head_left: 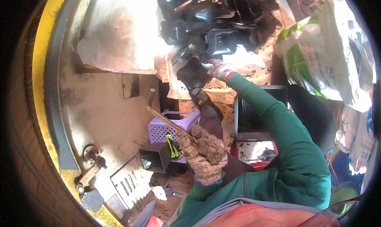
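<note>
My left hand (204,153), in a knitted work glove, is closed round a bent metal rod (166,119). The rod slants up and left from my fist and ends in a hooked tip. My right hand (223,70), also gloved, reaches forward with its fingers closed at the edge of a black moulded part (193,73); its fingertips are partly lost against the dark piece. Beyond it lies a heap of glossy black moulded parts (224,36) on brown cardboard (248,72). My foot in a dark strapped shoe (199,97) is just below the black part.
A purple perforated plastic stool (158,132) stands left of my leg, beside a dark square tube (154,160) and a bright green clip (172,147). A black tray (248,126) lies under my right forearm. White-and-green sacks (313,56) bulge at right. A yellow-edged machine frame (41,80) borders the left.
</note>
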`<state>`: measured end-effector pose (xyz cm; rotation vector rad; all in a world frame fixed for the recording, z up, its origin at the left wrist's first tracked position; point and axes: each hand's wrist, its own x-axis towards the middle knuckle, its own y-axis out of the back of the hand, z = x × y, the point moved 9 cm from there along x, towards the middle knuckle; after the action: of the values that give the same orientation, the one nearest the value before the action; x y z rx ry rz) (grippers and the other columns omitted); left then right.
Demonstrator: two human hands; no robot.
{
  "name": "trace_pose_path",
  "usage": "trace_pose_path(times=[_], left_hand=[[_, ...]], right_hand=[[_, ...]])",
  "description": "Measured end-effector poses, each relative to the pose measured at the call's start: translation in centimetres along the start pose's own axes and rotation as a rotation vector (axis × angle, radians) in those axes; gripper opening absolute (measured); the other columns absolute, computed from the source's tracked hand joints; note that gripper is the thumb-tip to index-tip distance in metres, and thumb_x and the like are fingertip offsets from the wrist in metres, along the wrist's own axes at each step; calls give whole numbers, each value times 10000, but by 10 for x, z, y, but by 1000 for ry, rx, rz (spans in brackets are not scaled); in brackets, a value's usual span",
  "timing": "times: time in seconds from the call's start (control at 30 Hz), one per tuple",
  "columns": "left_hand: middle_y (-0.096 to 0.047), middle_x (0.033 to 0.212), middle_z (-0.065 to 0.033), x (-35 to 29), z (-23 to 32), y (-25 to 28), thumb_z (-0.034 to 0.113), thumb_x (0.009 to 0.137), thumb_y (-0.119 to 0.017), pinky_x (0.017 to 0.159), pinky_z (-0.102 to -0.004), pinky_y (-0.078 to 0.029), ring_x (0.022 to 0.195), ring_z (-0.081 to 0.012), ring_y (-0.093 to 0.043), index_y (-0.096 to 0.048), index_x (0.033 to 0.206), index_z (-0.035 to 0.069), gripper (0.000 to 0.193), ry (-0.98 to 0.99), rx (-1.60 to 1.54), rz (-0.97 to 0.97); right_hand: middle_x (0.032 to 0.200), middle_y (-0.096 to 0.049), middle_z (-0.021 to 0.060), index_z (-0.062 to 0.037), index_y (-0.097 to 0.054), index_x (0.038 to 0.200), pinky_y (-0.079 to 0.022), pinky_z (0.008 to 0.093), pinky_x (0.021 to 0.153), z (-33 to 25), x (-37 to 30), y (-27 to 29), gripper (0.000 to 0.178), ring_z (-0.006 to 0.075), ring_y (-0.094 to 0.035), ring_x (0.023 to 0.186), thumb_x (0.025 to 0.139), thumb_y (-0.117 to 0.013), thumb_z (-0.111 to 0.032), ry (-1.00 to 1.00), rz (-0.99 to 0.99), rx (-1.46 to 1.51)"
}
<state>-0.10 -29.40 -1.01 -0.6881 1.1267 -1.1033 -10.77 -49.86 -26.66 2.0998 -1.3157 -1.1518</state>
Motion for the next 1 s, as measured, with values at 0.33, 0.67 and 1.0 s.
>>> trace_pose_path(times=[0.33,0.67,1.0], left_hand=[[-266,462,70,18,19,16,502,1013,-462,280,-235,-205,318,-44,-215,-541,927,104,415,30,59,170],[-267,455,71,13,9,7,520,1011,-455,284,-237,-211,313,-50,-218,-537,922,106,431,72,100,151],[-309,465,78,0,-16,-5,499,1020,-454,296,-229,-237,318,-49,-247,-577,995,84,433,-106,394,-65]], right_hand=[[1501,-428,112,-147,-479,1385,-295,491,1153,-111,118,-20,490,322,-330,1437,903,-560,-166,486,370,-468],[1121,-697,178,-92,-715,1121,-545,445,869,-63,132,-37,340,339,-688,1000,907,-579,-318,280,-33,-246],[1079,-695,99,-3,-647,1176,-498,336,901,-9,-151,131,409,160,-633,977,898,-706,-297,168,87,1091]])
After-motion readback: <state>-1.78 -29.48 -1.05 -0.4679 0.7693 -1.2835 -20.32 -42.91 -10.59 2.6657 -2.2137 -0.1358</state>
